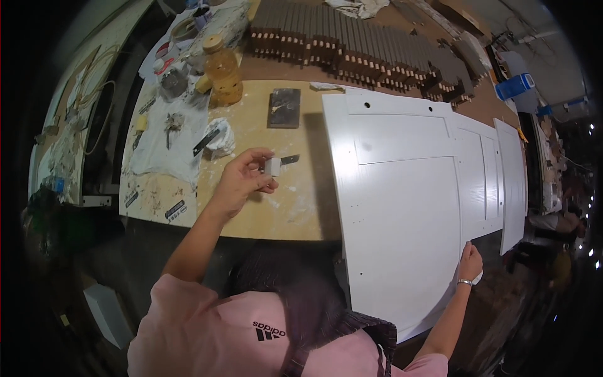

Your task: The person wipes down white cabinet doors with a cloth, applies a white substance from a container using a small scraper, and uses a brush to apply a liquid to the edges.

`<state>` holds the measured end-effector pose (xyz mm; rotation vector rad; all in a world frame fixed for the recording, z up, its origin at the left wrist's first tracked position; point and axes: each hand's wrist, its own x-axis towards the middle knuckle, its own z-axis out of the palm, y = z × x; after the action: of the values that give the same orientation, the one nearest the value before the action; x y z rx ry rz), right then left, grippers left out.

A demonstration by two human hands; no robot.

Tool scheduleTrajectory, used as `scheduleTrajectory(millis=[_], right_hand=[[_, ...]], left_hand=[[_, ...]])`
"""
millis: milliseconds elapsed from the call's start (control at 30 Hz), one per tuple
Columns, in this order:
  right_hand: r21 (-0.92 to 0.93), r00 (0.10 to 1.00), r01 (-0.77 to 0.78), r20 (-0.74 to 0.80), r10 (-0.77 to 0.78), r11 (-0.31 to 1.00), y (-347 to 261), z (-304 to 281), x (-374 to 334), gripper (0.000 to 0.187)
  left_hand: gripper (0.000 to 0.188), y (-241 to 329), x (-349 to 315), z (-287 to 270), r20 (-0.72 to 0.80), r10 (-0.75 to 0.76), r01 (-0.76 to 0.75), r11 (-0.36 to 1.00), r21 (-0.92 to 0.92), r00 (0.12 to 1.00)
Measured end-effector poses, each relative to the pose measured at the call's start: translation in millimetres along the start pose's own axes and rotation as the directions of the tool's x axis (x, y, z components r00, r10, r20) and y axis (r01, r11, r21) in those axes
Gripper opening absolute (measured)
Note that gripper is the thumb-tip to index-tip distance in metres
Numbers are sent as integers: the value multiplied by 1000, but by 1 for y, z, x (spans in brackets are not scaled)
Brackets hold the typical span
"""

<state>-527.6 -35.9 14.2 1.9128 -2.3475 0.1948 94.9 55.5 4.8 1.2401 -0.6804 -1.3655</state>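
A large white panelled board (pixel 402 207) spans right of centre; at lower right your curled right hand (pixel 470 262) meets its edge, though I cannot tell whether it grips. Near the middle, your left hand (pixel 242 179) pinches a small pale rectangular block (pixel 272 167), a short dark flat strip (pixel 290 159) showing beside it.

In our left grip (pixel 242 179) we see a small, pale, matt block (pixel 272 167); the short, dark, flat strip (pixel 290 159) beside it looks like metal. Under the grip, the yellowish tabletop (pixel 279 220) looks like smooth wood smeared with chalky white. Right of the grip, the large white panelled board (pixel 402 207) has a faintly grained, softly glossy finish. Beyond it, the amber jar (pixel 224 72) looks like shiny, translucent plastic.
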Motion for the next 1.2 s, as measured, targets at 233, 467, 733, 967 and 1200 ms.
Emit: scheduleTrajectory(millis=[233, 467, 733, 967, 1200], right_hand=[[-76, 1000, 29, -9, -30, 997, 5, 10, 0, 43], [-61, 999, 27, -24, -28, 998, 5, 7, 1, 42], [-57, 998, 35, -43, -37, 998, 2, 9, 3, 41], [-77, 999, 31, -38, -34, 997, -2, 5, 1, 41], [-94, 998, 29, -52, -34, 995, 6, 7, -1, 40]], left_hand=[[39, 18, 51, 55, 36, 140, -137, 988, -66, 990], [34, 16, 56, 78, 154, 469, -456, 646, 612, 870], [36, 17, 106, 67, 167, 589, -515, 492, 702, 790], [29, 11, 95, 73, 306, 567, -615, 504, 607, 765], [35, 37, 164, 48, 78, 642, -506, 519, 689, 763]])
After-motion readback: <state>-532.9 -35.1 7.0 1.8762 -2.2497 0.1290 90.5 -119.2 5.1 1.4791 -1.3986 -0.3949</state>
